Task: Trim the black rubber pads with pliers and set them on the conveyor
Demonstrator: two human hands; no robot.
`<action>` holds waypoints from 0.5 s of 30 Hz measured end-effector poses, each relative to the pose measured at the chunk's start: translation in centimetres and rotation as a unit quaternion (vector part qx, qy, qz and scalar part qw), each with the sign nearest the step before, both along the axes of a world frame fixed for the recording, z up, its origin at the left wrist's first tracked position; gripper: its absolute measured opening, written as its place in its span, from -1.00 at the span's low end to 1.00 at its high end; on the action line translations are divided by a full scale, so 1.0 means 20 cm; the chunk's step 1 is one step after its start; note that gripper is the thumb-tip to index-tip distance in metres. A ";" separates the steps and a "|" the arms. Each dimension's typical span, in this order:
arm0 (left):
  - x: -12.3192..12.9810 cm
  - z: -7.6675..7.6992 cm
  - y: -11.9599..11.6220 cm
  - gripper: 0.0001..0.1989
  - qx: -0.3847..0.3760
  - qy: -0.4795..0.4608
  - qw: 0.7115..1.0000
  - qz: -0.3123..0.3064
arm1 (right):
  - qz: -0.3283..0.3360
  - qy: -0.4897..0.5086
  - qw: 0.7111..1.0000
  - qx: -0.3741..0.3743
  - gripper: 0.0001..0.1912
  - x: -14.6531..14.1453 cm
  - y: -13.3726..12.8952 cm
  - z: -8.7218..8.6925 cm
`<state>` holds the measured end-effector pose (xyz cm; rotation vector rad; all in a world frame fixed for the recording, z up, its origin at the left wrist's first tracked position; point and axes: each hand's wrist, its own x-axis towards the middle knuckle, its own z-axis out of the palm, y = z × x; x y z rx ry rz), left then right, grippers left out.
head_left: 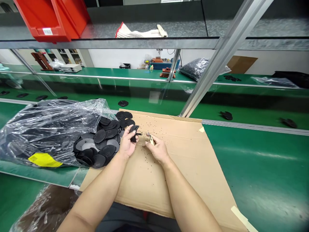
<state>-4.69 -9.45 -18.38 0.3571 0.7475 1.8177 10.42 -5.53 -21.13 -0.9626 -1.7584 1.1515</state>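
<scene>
My left hand (127, 145) is closed around a few thin black discs (134, 131), held on edge above the cardboard sheet (190, 158). A small dark stub sticks out from them toward the right. Just to the right, my right hand (158, 149) grips small pliers with pale handles (151, 139), their metal jaws pointing up and away from me. A small gap separates the jaws from the discs. Tiny dark scraps are scattered on the cardboard around both hands. Left of my left hand lies a heap of black oval discs (107, 150), spilling from a clear plastic bag (55, 119).
A yellow label (45, 159) lies on the bag. Behind the cardboard runs a green conveyor belt (154, 100) carrying small stacks of discs. A slanted metal post (217, 61) rises at right. Overhead, a shelf holds a red bin (51, 19) and a white glove (137, 33).
</scene>
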 end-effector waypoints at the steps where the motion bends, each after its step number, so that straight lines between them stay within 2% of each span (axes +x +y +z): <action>1: 0.00 0.00 0.00 -0.47 0.004 0.005 1.000 -0.006 | -0.006 0.003 1.000 0.001 -0.48 0.00 0.00 0.00; 3: 0.00 -0.01 0.00 -0.46 0.007 0.016 0.999 -0.029 | -0.018 0.011 1.000 0.004 -0.49 0.00 0.00 0.01; 7: -0.01 -0.02 0.01 -0.60 0.012 0.014 0.995 -0.094 | -0.038 0.027 0.999 0.017 -0.49 0.00 0.01 0.00; 11: -0.02 -0.02 0.01 -0.68 0.003 -0.021 0.996 -0.089 | -0.040 0.024 0.999 0.022 -0.51 0.00 0.01 0.00; 15: -0.02 -0.02 0.01 -0.89 -0.052 -0.037 0.993 -0.102 | -0.036 0.029 0.998 0.038 -0.51 0.00 -0.01 0.02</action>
